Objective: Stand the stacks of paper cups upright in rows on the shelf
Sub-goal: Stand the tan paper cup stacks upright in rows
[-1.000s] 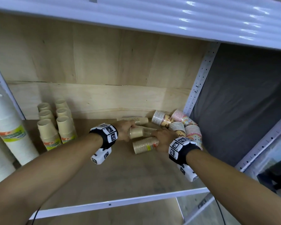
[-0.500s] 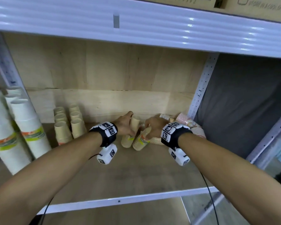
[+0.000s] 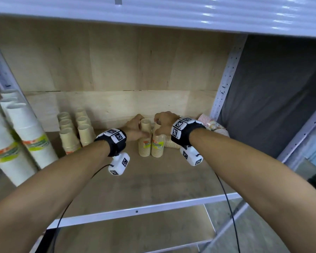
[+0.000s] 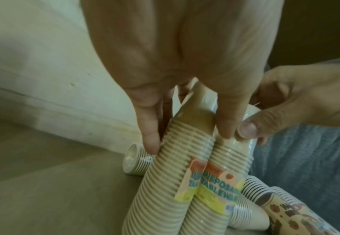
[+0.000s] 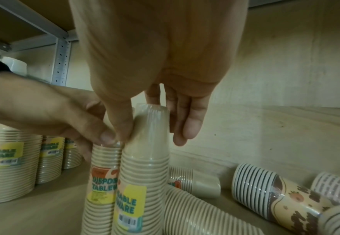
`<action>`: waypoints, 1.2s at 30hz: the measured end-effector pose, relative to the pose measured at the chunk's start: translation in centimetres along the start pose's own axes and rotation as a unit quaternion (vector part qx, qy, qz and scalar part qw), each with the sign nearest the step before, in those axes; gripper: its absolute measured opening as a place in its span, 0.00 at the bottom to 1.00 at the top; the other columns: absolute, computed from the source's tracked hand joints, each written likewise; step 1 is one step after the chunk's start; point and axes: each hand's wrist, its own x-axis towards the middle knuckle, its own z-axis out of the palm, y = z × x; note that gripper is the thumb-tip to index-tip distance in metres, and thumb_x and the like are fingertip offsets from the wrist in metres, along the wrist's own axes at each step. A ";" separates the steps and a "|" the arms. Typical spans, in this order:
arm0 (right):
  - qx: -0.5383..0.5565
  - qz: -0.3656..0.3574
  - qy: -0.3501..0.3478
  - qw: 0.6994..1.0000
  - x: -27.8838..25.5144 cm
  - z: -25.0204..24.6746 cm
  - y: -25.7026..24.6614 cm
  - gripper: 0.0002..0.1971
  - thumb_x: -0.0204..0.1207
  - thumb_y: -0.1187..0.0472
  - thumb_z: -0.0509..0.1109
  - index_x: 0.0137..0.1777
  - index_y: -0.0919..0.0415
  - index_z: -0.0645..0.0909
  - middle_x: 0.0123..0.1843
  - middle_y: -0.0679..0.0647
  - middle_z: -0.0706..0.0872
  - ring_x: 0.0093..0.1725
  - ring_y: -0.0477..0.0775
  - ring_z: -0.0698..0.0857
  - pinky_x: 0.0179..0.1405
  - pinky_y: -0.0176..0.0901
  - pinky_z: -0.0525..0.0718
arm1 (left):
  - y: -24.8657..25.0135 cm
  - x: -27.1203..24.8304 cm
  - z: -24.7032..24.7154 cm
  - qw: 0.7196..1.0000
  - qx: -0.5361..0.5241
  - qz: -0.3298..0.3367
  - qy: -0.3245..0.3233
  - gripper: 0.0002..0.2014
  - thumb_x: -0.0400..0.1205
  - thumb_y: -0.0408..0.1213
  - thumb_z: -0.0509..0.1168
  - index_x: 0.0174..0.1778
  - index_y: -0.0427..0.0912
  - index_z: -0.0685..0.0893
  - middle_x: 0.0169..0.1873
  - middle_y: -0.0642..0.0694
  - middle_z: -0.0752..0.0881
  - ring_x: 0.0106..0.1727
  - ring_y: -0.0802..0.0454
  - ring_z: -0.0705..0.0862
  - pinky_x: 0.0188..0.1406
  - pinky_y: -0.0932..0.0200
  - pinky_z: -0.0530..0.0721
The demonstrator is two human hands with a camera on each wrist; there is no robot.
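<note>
Two stacks of beige paper cups stand upright side by side, touching, on the wooden shelf, near the back board. We note the left stack held near its top by the left hand, thumb on one side and fingers on the other, so that grip is grasping the left stack. The right hand holds the right stack the same way at its upper end; that grip is grasping the right stack. In the wrist views the two thumbs touch between the stacks. Both stacks are cups mouth down, wrapped in clear film, each with a yellow and orange label reading "DISPOSABLE TABLEWARE".

Around them: to the left, well apart, we count six beige stacks already upright in two rows running front to back. Further left, beyond the metal post, tall white cup stacks lean with green labels. Just right of the held pair, beige stacks lying on their sides crowd the shelf, one touching the base of the right stack. Behind it lies a shorter beige stack. Near the right corner lie patterned stacks, brown and cream print, also on their sides. A grey cloth hangs beyond the right post.
</note>
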 end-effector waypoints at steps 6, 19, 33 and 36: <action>-0.033 0.056 0.049 0.997 -0.2 -1.2 -0.5 0.23 0.75 0.41 0.69 0.61 0.57 0.81 0.55 0.55 0.81 0.52 0.57 0.82 0.42 0.41 0.73 | 2.1 0.4 -2.4 0.999 0.024 0.017 0.020 0.20 0.74 0.53 0.76 0.56 0.48 0.80 0.46 0.48 0.85 0.46 0.50 0.84 0.38 0.59 0.79; -0.048 0.063 0.017 0.997 -0.5 -1.8 -0.9 0.21 0.71 0.38 0.69 0.52 0.55 0.84 0.48 0.53 0.85 0.48 0.57 0.85 0.41 0.42 0.77 | 3.5 0.4 -3.0 0.995 0.084 0.054 0.020 0.12 0.76 0.40 0.74 0.55 0.47 0.88 0.48 0.50 0.86 0.48 0.55 0.84 0.37 0.68 0.76; -0.012 0.025 -0.011 1.000 -0.6 -2.6 -1.8 0.17 0.74 0.59 0.73 0.61 0.65 0.85 0.60 0.61 0.86 0.58 0.59 0.86 0.51 0.44 0.83 | 5.6 0.3 -2.8 0.982 0.187 0.009 -0.015 0.16 0.78 0.39 0.71 0.62 0.40 0.87 0.54 0.43 0.87 0.48 0.47 0.89 0.47 0.55 0.89; -0.007 0.015 -0.010 1.000 -0.8 -2.7 -2.0 0.16 0.74 0.60 0.72 0.61 0.65 0.85 0.59 0.62 0.87 0.58 0.59 0.86 0.45 0.41 0.78 | 6.2 -0.1 -3.0 0.980 0.199 0.002 -0.024 0.16 0.79 0.37 0.70 0.63 0.39 0.87 0.55 0.43 0.87 0.51 0.47 0.88 0.49 0.54 0.89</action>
